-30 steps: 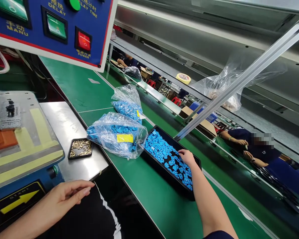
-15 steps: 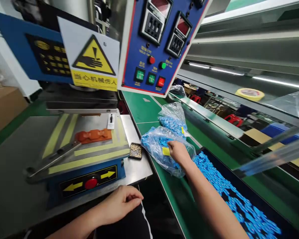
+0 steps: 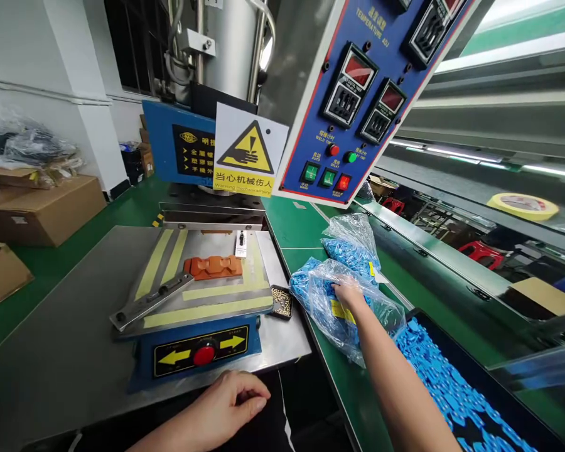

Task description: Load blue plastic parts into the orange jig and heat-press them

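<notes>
My right hand (image 3: 347, 292) reaches left over a clear plastic bag of blue parts (image 3: 320, 295) on the green belt (image 3: 306, 229). Its fingers are held together, and I cannot make out whether they hold anything. A long black tray of loose blue parts (image 3: 452, 383) lies behind my right forearm. My left hand (image 3: 233, 398) rests low at the front edge of the steel table (image 3: 51, 351), curled in a loose fist with nothing visible in it. It sits just below the blue press base with its red button (image 3: 204, 355).
An orange fixture (image 3: 213, 267) lies on the press plate. A small black tray of brass pieces (image 3: 281, 302) is beside the base. Behind are a second bag of blue parts (image 3: 353, 245), the blue control panel (image 3: 358, 107), a yellow warning sign (image 3: 249, 154), a tape roll (image 3: 522, 206) and cardboard boxes (image 3: 42, 207).
My view swung left from the tray to the press. My right hand left the tray of blue parts and moved left over the bag. My left hand curled its fingers in.
</notes>
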The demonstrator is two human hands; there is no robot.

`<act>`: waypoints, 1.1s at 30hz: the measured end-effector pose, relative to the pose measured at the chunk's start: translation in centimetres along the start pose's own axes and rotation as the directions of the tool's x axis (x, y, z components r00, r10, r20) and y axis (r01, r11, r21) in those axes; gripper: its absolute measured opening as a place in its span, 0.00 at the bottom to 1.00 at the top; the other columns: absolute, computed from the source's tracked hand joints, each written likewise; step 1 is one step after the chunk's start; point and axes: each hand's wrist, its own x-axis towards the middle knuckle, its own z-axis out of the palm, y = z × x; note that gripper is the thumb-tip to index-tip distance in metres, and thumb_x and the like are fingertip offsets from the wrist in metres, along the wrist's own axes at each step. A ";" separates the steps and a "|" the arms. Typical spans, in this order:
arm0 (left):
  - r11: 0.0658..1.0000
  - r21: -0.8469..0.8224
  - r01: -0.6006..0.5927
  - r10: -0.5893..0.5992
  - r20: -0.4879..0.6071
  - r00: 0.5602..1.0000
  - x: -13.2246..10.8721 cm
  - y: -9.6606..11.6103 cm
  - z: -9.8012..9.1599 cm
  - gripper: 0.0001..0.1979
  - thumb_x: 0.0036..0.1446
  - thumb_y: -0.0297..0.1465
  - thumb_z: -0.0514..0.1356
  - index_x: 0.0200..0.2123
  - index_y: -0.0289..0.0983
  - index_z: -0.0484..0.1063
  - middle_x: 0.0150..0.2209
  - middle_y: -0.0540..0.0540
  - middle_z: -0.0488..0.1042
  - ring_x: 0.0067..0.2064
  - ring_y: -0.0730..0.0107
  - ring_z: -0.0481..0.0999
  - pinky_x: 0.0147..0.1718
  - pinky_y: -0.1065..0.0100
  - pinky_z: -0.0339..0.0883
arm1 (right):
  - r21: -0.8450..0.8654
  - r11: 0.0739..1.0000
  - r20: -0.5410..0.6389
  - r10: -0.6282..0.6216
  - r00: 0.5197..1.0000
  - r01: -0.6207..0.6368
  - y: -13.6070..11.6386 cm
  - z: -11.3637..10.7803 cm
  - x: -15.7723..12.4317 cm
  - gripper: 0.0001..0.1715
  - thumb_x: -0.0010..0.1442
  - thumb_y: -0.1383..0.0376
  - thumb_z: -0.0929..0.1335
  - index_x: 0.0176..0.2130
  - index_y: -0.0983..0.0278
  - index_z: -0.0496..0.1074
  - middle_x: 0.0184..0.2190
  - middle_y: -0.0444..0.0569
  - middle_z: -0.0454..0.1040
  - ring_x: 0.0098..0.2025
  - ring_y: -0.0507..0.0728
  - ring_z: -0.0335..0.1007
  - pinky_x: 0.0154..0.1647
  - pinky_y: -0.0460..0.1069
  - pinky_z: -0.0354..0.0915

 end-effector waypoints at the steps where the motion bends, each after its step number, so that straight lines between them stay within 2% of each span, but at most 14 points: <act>1: 1.000 0.015 -0.006 0.006 0.002 1.000 0.2 0.2 -0.1 0.14 0.57 0.38 0.55 0.40 0.40 0.77 0.37 0.49 0.77 0.38 0.68 0.74 0.40 0.70 0.65 | 0.045 0.999 -0.012 0.022 1.000 -0.022 0.4 -0.3 -0.2 0.11 0.53 0.70 0.66 0.35 0.64 0.77 0.36 0.53 0.79 0.42 0.61 0.74 0.44 0.51 0.63; 5: 0.998 0.038 -0.041 0.041 0.022 0.999 0.8 1.3 -0.3 0.14 0.56 0.37 0.55 0.40 0.40 0.77 0.38 0.49 0.77 0.38 0.68 0.74 0.39 0.71 0.65 | 0.283 0.952 -0.031 0.128 0.991 -0.114 1.7 -0.6 -1.3 0.12 0.56 0.64 0.63 0.37 0.64 0.74 0.31 0.50 0.78 0.30 0.58 0.75 0.33 0.49 0.66; 8: 0.997 0.042 -0.057 0.057 0.014 0.998 1.1 1.9 -0.3 0.13 0.56 0.35 0.56 0.39 0.40 0.77 0.39 0.49 0.78 0.40 0.68 0.74 0.38 0.72 0.65 | 0.444 0.884 -0.050 0.187 0.981 -0.146 2.1 -0.4 -2.0 0.11 0.55 0.60 0.64 0.36 0.63 0.71 0.32 0.50 0.77 0.27 0.56 0.74 0.30 0.49 0.65; 12: 0.995 0.046 -0.088 0.089 -0.007 0.996 1.3 2.2 -0.2 0.12 0.56 0.34 0.56 0.38 0.41 0.78 0.37 0.50 0.78 0.37 0.69 0.75 0.35 0.73 0.65 | 0.646 0.743 -0.018 0.243 0.970 -0.174 1.6 -0.4 -3.0 0.15 0.53 0.54 0.64 0.32 0.63 0.67 0.29 0.50 0.75 0.23 0.55 0.71 0.23 0.48 0.62; 15: 0.983 0.084 -0.161 0.170 -0.110 0.979 1.7 2.3 -0.3 0.10 0.57 0.32 0.56 0.36 0.41 0.78 0.34 0.50 0.78 0.35 0.70 0.74 0.37 0.71 0.65 | 0.776 0.608 0.039 0.217 0.975 -0.166 0.2 -1.2 -5.4 0.21 0.51 0.48 0.65 0.33 0.62 0.65 0.25 0.48 0.74 0.20 0.53 0.66 0.18 0.46 0.57; 16: 0.976 0.096 -0.195 0.209 -0.164 0.964 2.0 2.4 -0.4 0.10 0.58 0.32 0.55 0.36 0.41 0.78 0.33 0.50 0.78 0.35 0.70 0.74 0.37 0.71 0.65 | 0.824 0.543 0.075 0.184 0.980 -0.165 -0.6 -1.6 -6.5 0.22 0.50 0.47 0.66 0.33 0.62 0.65 0.24 0.47 0.74 0.20 0.52 0.65 0.18 0.45 0.56; 18: 0.957 0.109 -0.268 0.288 -0.292 0.912 2.7 3.0 -0.5 0.10 0.59 0.32 0.55 0.36 0.39 0.77 0.32 0.48 0.76 0.34 0.70 0.74 0.36 0.70 0.66 | 0.933 0.283 0.214 0.054 0.975 -0.220 -2.5 -2.4 -9.1 0.23 0.47 0.49 0.72 0.34 0.63 0.66 0.22 0.46 0.73 0.18 0.49 0.61 0.17 0.43 0.51; 19: 0.947 0.109 -0.302 0.321 -0.360 0.876 3.1 3.5 -0.5 0.10 0.59 0.32 0.55 0.36 0.39 0.76 0.33 0.48 0.76 0.34 0.70 0.74 0.36 0.70 0.66 | 0.945 0.193 0.270 0.000 0.963 -0.265 -3.6 -2.8 -10.3 0.22 0.47 0.51 0.73 0.34 0.63 0.66 0.22 0.46 0.73 0.18 0.48 0.60 0.16 0.42 0.49; 22: 0.917 0.063 -0.394 0.364 -0.540 0.759 4.4 5.0 -0.5 0.08 0.57 0.32 0.58 0.39 0.37 0.73 0.36 0.45 0.74 0.36 0.70 0.74 0.33 0.71 0.69 | 0.944 0.061 0.331 -0.171 0.928 -0.325 -7.2 -3.2 -13.5 0.19 0.49 0.54 0.73 0.34 0.63 0.68 0.22 0.43 0.72 0.18 0.46 0.59 0.16 0.41 0.49; 25: 0.877 0.005 -0.481 0.369 -0.649 0.666 5.2 5.9 -0.4 0.09 0.56 0.32 0.60 0.40 0.37 0.72 0.38 0.44 0.74 0.38 0.69 0.74 0.32 0.72 0.70 | 0.949 0.009 0.299 -0.330 0.895 -0.314 -10.3 -2.9 -15.1 0.15 0.54 0.55 0.72 0.34 0.63 0.70 0.19 0.39 0.66 0.18 0.45 0.58 0.17 0.41 0.51; 27: 0.858 0.002 -0.513 0.366 -0.702 0.610 5.2 5.7 -0.5 0.07 0.57 0.32 0.59 0.39 0.37 0.72 0.37 0.45 0.74 0.38 0.69 0.74 0.33 0.71 0.70 | 0.955 0.011 0.278 -0.395 0.876 -0.298 -11.8 -2.4 -15.5 0.14 0.56 0.55 0.70 0.34 0.64 0.71 0.19 0.39 0.65 0.19 0.45 0.59 0.18 0.41 0.53; 29: 0.853 -0.017 -0.521 0.344 -0.733 0.587 4.7 5.1 -0.9 0.06 0.58 0.32 0.59 0.38 0.37 0.72 0.37 0.45 0.74 0.37 0.69 0.75 0.34 0.71 0.70 | 0.959 0.030 0.265 -0.440 0.858 -0.281 -12.8 -1.9 -15.7 0.15 0.56 0.55 0.70 0.36 0.64 0.72 0.21 0.41 0.67 0.20 0.46 0.61 0.19 0.41 0.55; 31: 0.856 -0.084 -0.510 0.299 -0.725 0.621 3.8 4.3 -1.6 0.06 0.58 0.33 0.58 0.37 0.37 0.72 0.37 0.45 0.74 0.36 0.69 0.76 0.34 0.70 0.71 | 0.961 0.048 0.263 -0.475 0.840 -0.273 -13.2 -1.5 -15.6 0.16 0.56 0.54 0.70 0.37 0.64 0.72 0.24 0.43 0.70 0.21 0.47 0.64 0.19 0.42 0.58; 33: 0.870 -0.165 -0.465 0.243 -0.677 0.694 2.5 3.6 -3.0 0.07 0.59 0.34 0.57 0.37 0.37 0.71 0.34 0.45 0.76 0.34 0.68 0.77 0.34 0.68 0.72 | 0.959 0.055 0.270 -0.489 0.829 -0.280 -13.2 -1.0 -15.5 0.18 0.55 0.53 0.71 0.39 0.64 0.71 0.27 0.45 0.73 0.21 0.48 0.66 0.20 0.43 0.59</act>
